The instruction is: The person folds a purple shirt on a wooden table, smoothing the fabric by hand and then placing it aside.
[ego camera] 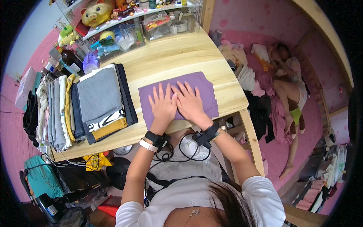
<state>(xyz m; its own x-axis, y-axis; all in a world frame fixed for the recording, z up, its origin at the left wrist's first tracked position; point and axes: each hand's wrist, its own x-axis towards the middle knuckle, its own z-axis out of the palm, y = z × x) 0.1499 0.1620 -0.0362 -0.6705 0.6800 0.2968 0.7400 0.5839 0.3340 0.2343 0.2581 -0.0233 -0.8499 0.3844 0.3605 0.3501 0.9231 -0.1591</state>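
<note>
A purple garment point(195, 82), folded into a flat rough rectangle, lies on the pale wooden table point(170, 54). My left hand point(164, 104) rests palm down on its left half, fingers spread. Beside it, my right hand point(188, 99) presses flat on the middle of the cloth, its fingers also apart. The two thumbs nearly meet. Neither hand grips anything. Just left of the purple cloth is a stack of folded clothes with a grey garment point(99, 93) on top; white, mustard and dark navy layers show beneath it.
Folded clothes point(56, 110) stand upright in a row at the table's left. Behind are bottles point(72, 59) and a clear shelf unit point(119, 45) with a gold piggy bank point(97, 14). On the right, a person point(289, 73) is on a pink bed point(309, 136) among loose clothes point(246, 76).
</note>
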